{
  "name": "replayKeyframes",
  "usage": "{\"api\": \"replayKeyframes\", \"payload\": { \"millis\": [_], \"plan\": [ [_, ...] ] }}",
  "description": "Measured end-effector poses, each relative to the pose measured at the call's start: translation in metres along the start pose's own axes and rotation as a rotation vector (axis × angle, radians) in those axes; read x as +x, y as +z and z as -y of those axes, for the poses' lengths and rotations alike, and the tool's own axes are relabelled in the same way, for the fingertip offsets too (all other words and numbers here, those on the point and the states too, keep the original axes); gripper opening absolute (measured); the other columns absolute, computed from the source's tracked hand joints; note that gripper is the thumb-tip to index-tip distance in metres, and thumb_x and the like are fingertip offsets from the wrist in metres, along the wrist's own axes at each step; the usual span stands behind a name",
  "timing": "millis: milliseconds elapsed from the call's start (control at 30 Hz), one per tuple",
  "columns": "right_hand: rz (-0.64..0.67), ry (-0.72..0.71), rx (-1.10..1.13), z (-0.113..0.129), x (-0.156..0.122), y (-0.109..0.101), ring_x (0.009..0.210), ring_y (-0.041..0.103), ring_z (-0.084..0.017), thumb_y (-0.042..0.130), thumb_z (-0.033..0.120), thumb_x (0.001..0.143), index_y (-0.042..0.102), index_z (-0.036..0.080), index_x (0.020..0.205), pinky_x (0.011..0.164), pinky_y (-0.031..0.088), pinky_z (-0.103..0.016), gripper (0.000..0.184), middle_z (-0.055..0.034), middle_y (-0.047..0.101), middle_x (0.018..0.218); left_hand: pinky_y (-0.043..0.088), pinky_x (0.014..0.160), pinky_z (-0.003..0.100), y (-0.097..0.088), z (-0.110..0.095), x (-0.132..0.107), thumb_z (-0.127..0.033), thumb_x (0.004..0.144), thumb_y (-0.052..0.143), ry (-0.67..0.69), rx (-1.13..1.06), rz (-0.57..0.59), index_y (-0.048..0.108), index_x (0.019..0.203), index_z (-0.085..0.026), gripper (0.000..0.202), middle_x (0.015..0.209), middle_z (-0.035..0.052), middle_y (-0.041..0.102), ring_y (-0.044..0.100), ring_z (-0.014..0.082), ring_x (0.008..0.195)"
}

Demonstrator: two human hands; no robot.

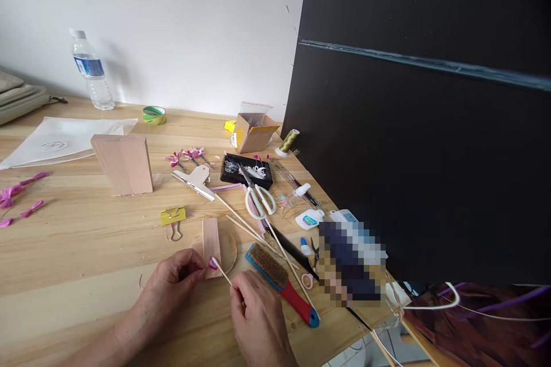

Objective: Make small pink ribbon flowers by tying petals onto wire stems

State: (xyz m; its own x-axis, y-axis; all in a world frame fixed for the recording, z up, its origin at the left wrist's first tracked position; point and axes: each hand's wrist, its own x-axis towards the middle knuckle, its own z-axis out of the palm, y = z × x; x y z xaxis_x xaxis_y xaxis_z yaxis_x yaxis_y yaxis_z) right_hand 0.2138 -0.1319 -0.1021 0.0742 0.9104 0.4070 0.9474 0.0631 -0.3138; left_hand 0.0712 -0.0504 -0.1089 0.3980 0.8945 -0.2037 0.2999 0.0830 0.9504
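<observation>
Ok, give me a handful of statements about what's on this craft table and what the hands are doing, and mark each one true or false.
1. The left hand pinches a small pink piece at the tip of a thin wooden stick. True.
2. The right hand holds the scissors. False: the scissors lie on the table beyond the hands; the right hand holds the stick's near end.
3. A brush with a red and blue handle lies just right of the hands. True.
4. The water bottle lies on its side. False: it stands upright near the wall.
5. The yellow binder clip is clamped onto the large wooden block. False: it lies apart on the table.
</observation>
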Motion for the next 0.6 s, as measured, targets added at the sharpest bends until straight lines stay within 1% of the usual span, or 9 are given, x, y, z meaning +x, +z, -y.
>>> {"api": "replayKeyframes", "payload": {
  "millis": [133,300,400,600],
  "plan": [
    [-0.015,0.007,0.006,-0.001,-0.001,-0.001,0.049,0.051,-0.014,0.037,0.002,0.074,0.045,0.02,0.059,0.048,0.032,-0.022,0.024,0.0,0.052,0.053,0.037,0.051,0.024,0.001,-0.002,0.0,-0.031,0.061,0.058,-0.004,-0.018,-0.009,0.058,0.055,-0.02,0.012,0.053,-0.0027,0.053,0.048,0.015,0.053],
    [-0.013,0.01,0.029,0.0,-0.004,-0.004,0.05,0.05,-0.013,0.038,0.004,0.075,0.045,0.02,0.06,0.05,0.032,-0.022,0.023,0.0007,0.052,0.054,0.036,0.051,0.024,0.001,-0.002,0.001,-0.031,0.062,0.057,-0.008,-0.033,0.004,0.057,0.056,-0.019,0.014,0.053,-0.0024,0.053,0.047,0.015,0.053],
    [-0.007,0.0,0.042,0.001,-0.006,-0.001,0.05,0.049,-0.013,0.037,0.003,0.072,0.044,0.02,0.059,0.049,0.031,-0.022,0.023,0.0011,0.052,0.053,0.037,0.052,0.025,0.001,-0.002,0.001,-0.032,0.062,0.058,0.001,-0.023,0.003,0.057,0.056,-0.019,0.014,0.053,-0.0024,0.054,0.048,0.0151,0.054],
    [-0.049,-0.019,0.071,0.0,-0.005,0.006,0.049,0.046,-0.012,0.037,0.001,0.07,0.042,0.02,0.058,0.049,0.029,-0.023,0.024,0.0014,0.049,0.053,0.037,0.053,0.024,0.001,0.004,0.001,-0.031,0.066,0.054,0.023,0.01,0.031,0.057,0.06,-0.019,0.013,0.056,-0.0025,0.052,0.047,0.0148,0.055]
  ]
}}
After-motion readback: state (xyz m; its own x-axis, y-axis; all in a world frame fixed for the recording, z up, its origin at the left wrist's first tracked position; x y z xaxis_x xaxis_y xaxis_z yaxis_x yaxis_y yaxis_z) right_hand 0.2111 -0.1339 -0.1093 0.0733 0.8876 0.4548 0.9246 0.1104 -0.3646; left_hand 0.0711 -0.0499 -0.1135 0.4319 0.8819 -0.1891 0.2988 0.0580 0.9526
